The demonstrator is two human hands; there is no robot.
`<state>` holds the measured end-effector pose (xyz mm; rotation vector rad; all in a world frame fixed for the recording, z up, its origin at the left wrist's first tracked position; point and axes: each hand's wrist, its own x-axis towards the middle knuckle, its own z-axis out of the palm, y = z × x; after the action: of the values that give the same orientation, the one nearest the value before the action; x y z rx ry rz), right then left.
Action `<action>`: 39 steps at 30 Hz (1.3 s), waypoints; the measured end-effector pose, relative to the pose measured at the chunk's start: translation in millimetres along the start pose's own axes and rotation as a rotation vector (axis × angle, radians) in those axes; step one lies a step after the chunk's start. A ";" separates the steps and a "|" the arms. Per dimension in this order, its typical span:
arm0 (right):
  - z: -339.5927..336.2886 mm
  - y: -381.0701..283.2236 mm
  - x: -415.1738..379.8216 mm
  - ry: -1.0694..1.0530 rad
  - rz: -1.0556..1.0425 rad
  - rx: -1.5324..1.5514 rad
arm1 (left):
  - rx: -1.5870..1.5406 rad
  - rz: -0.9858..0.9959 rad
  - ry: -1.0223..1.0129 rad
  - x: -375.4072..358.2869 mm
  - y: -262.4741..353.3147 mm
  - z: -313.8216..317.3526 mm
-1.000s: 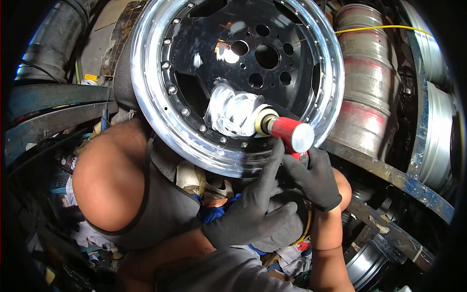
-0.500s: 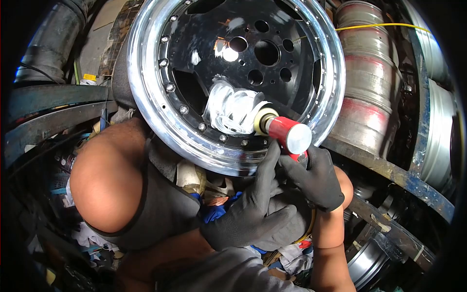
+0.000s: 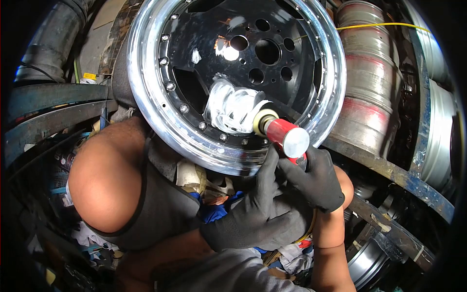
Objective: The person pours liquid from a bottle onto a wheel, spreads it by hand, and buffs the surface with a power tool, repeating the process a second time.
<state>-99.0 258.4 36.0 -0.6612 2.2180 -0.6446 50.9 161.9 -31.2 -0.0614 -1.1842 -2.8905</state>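
Note:
A red mini polisher [image 3: 284, 136] with a round pale pad [image 3: 260, 117] is in my right hand [image 3: 316, 177], its dark-gloved fingers closed around the handle. The pad overlaps a smear of white paste [image 3: 231, 107] on the black face of a wheel rim [image 3: 214, 58] with a shiny polished lip. My left hand [image 3: 253, 209], also in a dark glove, is just left of the polisher. Its index finger stretches up to the tool's underside, and the thumb stands apart from it. The handle's lower part is hidden behind the hands.
Stacked metal wheel barrels [image 3: 367, 73] stand at the right beside a worn metal frame [image 3: 389, 170]. A yellow cord [image 3: 384, 25] crosses above them. My bare knee [image 3: 104, 180] is at the left, near metal bars [image 3: 58, 100]. Rags [image 3: 292, 258] lie below.
The polisher's rear end has tipped slightly down and left, with the pad still at the paste. My left thumb has shifted slightly downward. The wheel has hardly moved.

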 end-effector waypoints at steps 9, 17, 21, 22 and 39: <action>-2.2 -2.8 -1.0 -0.027 0.014 -0.029 | 0.052 -0.012 -0.006 -2.5 0.8 1.0; -1.0 -1.5 -3.0 -0.022 0.015 -0.052 | 0.074 -0.015 0.000 -2.1 -1.7 5.2; 0.0 -1.5 -2.8 -0.019 -0.001 -0.076 | 0.055 -0.019 -0.002 -5.1 -6.4 6.4; -0.3 -0.8 -3.3 -0.024 -0.008 -0.083 | 0.038 -0.024 -0.009 -6.2 -8.9 6.1; -1.5 0.5 -4.7 -0.039 -0.031 -0.075 | 0.082 0.098 0.027 -9.1 -18.6 10.0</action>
<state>-97.4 262.0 38.9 -0.7409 2.2088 -0.5611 59.8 182.2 -37.6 -0.0768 -1.2567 -2.7474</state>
